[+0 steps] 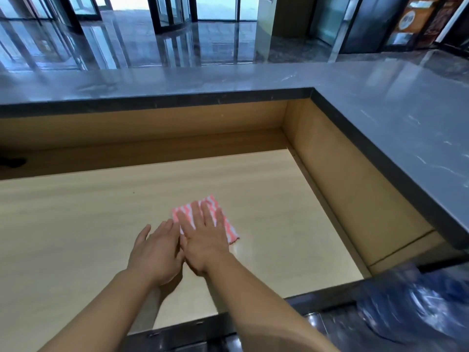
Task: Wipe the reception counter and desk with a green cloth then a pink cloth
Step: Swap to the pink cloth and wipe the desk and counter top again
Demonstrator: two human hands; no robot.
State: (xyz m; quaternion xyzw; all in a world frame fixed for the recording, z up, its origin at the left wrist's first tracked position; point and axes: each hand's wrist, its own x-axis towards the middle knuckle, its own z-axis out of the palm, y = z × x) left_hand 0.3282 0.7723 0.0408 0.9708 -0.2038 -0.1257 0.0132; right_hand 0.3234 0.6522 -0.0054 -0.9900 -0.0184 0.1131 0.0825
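Your right hand [205,237] lies flat, palm down, on the pink cloth [231,230], fingers straight and slightly spread. It presses the cloth and does not curl round it. The cloth is pink with white stripes and folded into a small rectangle. It lies flat on the light wooden desk [76,224], right of centre, and its far corner and right edge show past your fingers.

Your left hand [157,252] sits just beside the right, at the thumb side, with fingers straight and close together, grasping nothing. Its fingertips reach the near left edge of the cloth. A shadow lies under the palm, so you cannot tell whether it rests on the desk or hangs just above it. Both of your forearms are bare.

Wooden panels rise at the back and right of the desk, up to the grey stone reception counter [380,105], which wraps round those 2 sides in an L. A small black object [12,162] sits at the far left, in the shade under the counter. At the lower right, beyond the desk's dark front edge, is a blurred blue plastic bag [418,308]. Past the counter, a glossy dark lobby floor [142,44] runs to glass doors [170,11].
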